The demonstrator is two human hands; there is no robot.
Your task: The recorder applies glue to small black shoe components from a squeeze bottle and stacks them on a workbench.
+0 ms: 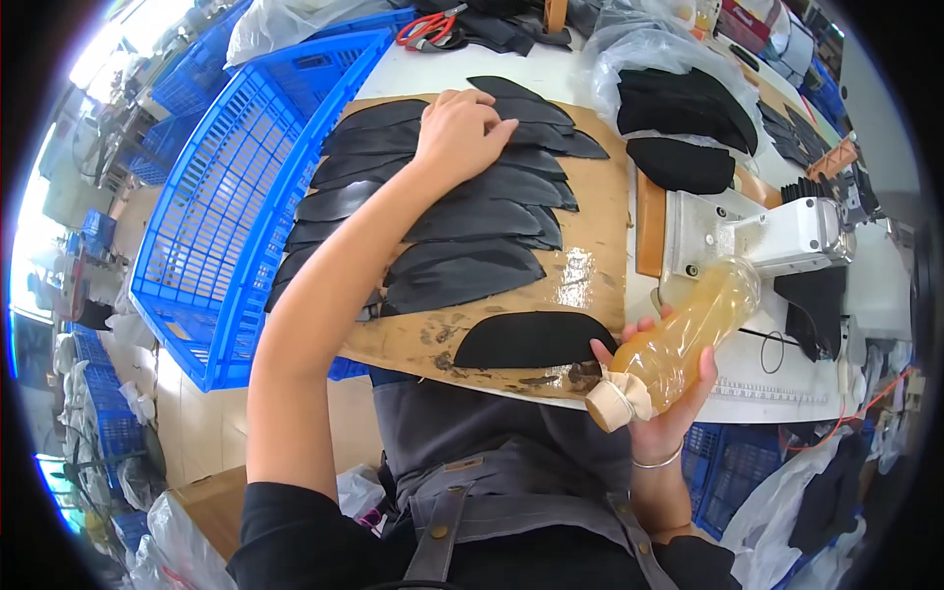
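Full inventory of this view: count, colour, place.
Table: one, white, under the cardboard
Cardboard: one, brown, centre
Overlapping pieces: many, black, on cardboard
Separate piece: one, black, cardboard's near edge
Bottle: one, yellowish, right foreground
Baskets: several, blue, left and lower right
Tool: one, red-handled, table's far side
Machine: one, white, right of cardboard
Plastic bags: several, translucent, scattered
Other pieces: several, black, around machine
Apron: one, grey, bottom centre
Left fingers: one set, bare, on overlapping pieces
Right fingers: one set, bare, around bottle
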